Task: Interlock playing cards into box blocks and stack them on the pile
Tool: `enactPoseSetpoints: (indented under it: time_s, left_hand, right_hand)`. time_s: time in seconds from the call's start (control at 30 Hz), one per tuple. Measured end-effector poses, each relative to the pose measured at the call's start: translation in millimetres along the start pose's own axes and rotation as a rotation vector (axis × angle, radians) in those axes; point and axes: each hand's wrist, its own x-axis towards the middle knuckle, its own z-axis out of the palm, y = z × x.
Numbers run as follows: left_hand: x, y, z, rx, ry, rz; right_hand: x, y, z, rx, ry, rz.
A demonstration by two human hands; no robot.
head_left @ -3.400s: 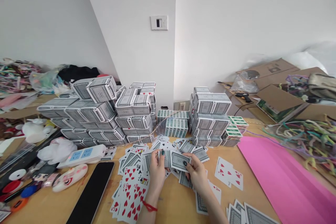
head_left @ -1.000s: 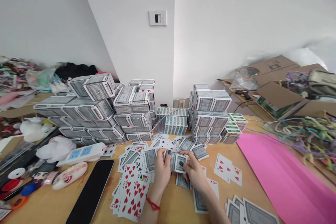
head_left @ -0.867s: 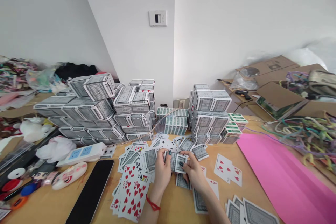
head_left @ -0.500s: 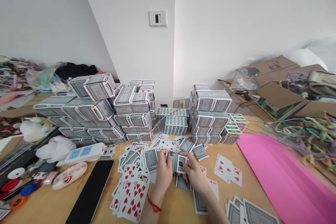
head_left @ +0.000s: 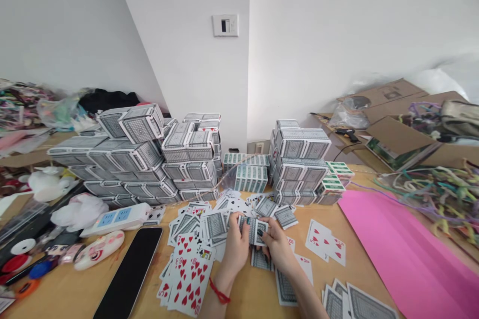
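Observation:
Between my two hands are playing cards (head_left: 253, 229) with grey patterned backs, held just above the table. My left hand (head_left: 237, 240) pinches their left end, thumb on top. At the right end, my right hand (head_left: 275, 240) grips them with its thumb on the back and fingers beneath. Under my right hand lies a face-down card (head_left: 262, 260). More cards, including an ace of diamonds (head_left: 304, 268), lie by my right forearm. To the left spreads a loose pile of face-up cards (head_left: 189, 274), mostly hearts. How many cards I hold cannot be made out.
Block-like stacks built of cards stand at the back left (head_left: 123, 159) and back right (head_left: 301, 164), with green-patterned card boxes (head_left: 250, 178) between them. A black phone (head_left: 129, 274) and a white power strip (head_left: 119, 217) lie left. Pink paper (head_left: 407, 249) covers the right side.
Both hands and the cards between them have shifted very slightly to the right. My grip looks the same, and the surrounding cards stay where they were.

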Motion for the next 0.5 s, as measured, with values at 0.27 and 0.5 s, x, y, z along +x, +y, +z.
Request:
enactPoseSetpoints:
  time_s: [0.27, 0.5]
  left_hand:
    - [3, 6, -1.2, -0.117, -0.011, -0.022]
    - [7, 14, -4.8, -0.433, -0.209, -0.257]
  right_hand:
    - [5, 3, -1, 0.029, 0.039, -0.021]
    - [7, -2, -3, 0.049, 0.104, -0.079]
